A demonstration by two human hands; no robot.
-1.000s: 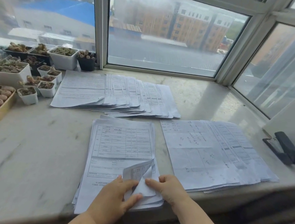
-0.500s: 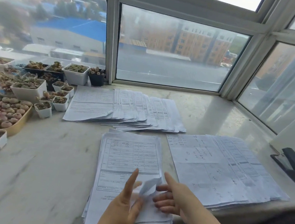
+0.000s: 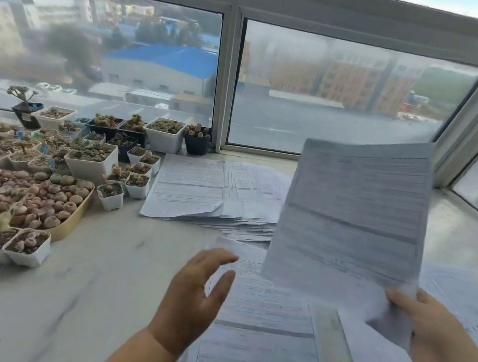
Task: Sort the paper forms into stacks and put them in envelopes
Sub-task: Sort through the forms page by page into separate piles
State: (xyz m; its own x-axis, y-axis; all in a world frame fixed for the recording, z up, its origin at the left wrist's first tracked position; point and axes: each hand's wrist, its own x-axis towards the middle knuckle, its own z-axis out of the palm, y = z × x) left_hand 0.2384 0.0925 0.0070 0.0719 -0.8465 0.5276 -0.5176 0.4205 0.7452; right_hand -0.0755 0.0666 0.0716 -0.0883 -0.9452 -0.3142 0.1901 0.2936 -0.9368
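Since earlier frame, right hand (image 3: 435, 331) lifted sheet (image 3: 352, 220) off near stack (image 3: 262, 332), pinching bottom corner; long axis near-upright, top toward window. Left hand (image 3: 191, 297) spread, empty.

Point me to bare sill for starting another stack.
Bare marble lies left of the near stack, between it and the succulent pots. A narrow strip by the right window is also free. Back-left is crowded with pots; the fanned forms fill the back centre.
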